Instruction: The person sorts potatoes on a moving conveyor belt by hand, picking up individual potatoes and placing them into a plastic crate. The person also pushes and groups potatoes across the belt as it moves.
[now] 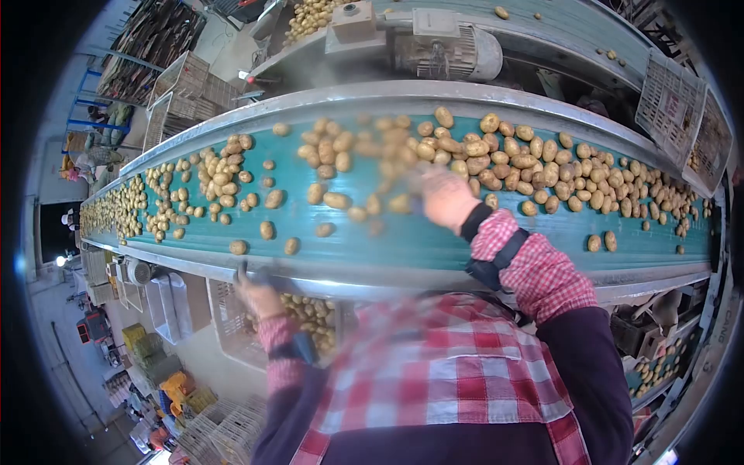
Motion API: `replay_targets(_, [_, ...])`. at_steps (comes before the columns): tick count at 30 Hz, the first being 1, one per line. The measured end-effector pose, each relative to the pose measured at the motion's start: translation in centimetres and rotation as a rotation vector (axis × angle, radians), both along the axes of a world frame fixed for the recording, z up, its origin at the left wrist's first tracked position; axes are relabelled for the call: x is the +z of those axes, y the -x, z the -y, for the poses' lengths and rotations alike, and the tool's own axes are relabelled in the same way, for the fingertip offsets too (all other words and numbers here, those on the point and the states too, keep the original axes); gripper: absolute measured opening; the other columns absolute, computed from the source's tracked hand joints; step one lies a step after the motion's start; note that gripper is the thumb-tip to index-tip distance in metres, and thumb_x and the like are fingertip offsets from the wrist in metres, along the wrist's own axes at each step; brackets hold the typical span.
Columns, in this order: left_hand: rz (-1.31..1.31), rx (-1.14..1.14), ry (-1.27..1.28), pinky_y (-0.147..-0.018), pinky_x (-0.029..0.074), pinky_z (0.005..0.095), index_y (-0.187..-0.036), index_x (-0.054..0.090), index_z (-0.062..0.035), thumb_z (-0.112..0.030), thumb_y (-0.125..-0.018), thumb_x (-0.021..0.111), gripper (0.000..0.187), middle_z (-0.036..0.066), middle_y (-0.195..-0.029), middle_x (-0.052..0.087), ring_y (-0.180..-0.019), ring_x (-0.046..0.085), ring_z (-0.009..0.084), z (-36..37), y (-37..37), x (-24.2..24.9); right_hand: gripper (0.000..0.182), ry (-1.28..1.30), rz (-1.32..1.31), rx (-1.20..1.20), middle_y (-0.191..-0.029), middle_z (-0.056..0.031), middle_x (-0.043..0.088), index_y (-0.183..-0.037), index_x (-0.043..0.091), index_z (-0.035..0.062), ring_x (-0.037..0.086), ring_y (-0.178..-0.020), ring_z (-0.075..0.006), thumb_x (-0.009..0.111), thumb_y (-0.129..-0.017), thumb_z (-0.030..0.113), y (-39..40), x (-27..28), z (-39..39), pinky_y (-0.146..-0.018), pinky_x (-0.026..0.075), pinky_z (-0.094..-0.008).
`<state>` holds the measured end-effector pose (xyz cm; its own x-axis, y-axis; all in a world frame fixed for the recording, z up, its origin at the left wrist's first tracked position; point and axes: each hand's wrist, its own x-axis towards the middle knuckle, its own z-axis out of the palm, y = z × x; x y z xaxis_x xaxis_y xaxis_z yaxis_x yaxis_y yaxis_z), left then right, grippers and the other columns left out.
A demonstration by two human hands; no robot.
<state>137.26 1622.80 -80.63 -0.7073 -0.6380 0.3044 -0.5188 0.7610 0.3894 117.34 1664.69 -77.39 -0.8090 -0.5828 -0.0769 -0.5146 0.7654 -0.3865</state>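
Many potatoes [523, 161] lie on a green conveyor belt [349, 244] that runs across the view. My right hand [446, 198] reaches over the belt at the left edge of the dense potato cluster; its fingers are smeared by motion, and whether they hold a potato cannot be made out. My left hand [260, 294] is at the belt's near metal rim, above a crate [225, 314] of potatoes. Its fingers are blurred too, with dark material on them. Potatoes around the middle of the belt look blurred.
A motor [449, 50] and a second belt [577, 35] stand beyond the far rim. Plastic crates lean at the upper right [674, 108] and upper left [182, 89]. Below left are a white bin [168, 306] and stacked crates [225, 430]. A person [70, 220] is at the far left.
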Motion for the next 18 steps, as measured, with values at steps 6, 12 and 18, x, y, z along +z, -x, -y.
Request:
replay_targets(6, [-0.084,-0.866,-0.111,-0.108,0.043,0.0485,-0.134,0.057,-0.0026,-0.007,-0.085,0.062,0.049,0.023,-0.136,0.057,-0.127,0.051,0.045,-15.2,20.3,0.9,0.035,-0.169,0.026,0.09,-0.116,-0.0099,0.063,-0.122,0.064,0.0163,0.064,-0.113,-0.0261,0.063,-0.088,0.009,-3.5,-2.8,3.5,-0.09,0.055,-0.0354])
replay_targets(12, [0.52,-0.85,0.103,-0.098,0.048,0.0516,-0.124,0.064,-0.0111,-0.018,-0.085,0.064,0.04,0.025,-0.126,0.059,-0.116,0.058,0.045,-19.6,27.8,-0.8,0.052,0.06,0.183,0.137,-0.124,-0.0124,0.063,-0.141,0.056,0.018,0.066,-0.108,-0.0257,0.065,-0.091,0.007,-5.1,-6.0,-5.7,-0.083,0.057,-0.0374])
replay_targets(18, [0.35,-0.683,-0.02,-0.093,0.052,0.0504,-0.12,0.065,-0.0056,-0.028,-0.088,0.071,0.04,0.028,-0.121,0.063,-0.109,0.063,0.0441,-21.7,26.4,0.9,0.06,0.872,0.694,-0.411,-0.12,-0.0074,0.064,-0.144,0.05,0.0081,0.062,-0.102,-0.0139,0.074,-0.092,0.026,-3.1,-2.9,-19.4,-0.083,0.054,-0.0303])
